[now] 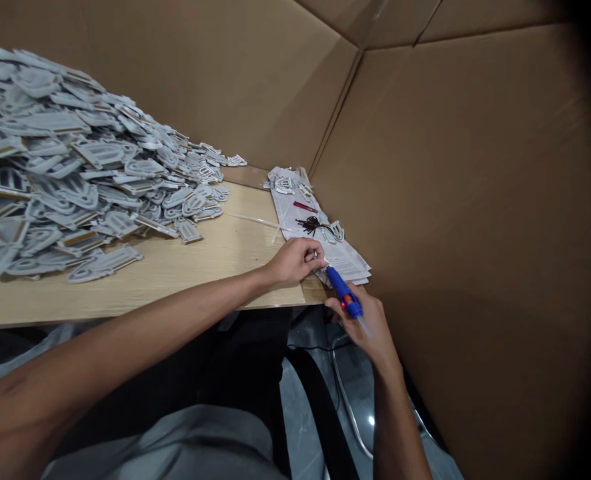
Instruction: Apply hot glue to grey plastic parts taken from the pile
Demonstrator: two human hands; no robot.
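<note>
Near the table's right corner my right hand [363, 313] grips a blue glue gun [343, 288], its tip pointing up and left and a small red light glowing on its side. A clear glue stick [364, 325] sticks out of its rear. My left hand [298, 260] is closed in a pinch just beside the nozzle. Something small and whitish shows at its fingertips, too small to name. Just beyond the hands lie stacked paper sheets [348, 257], bearing a bundle of dark cords [310, 225], a red stick-like tool [305, 207] and a few grey-white plastic pieces [284, 185].
A big heap of grey-white plastic pieces [75, 153] covers the table's left side. Loose clear glue sticks [255, 219] lie on the wooden tabletop [235, 250]. Tall cardboard walls [465, 167] stand behind and to the right. A metal-framed chair [345, 393] is below the edge.
</note>
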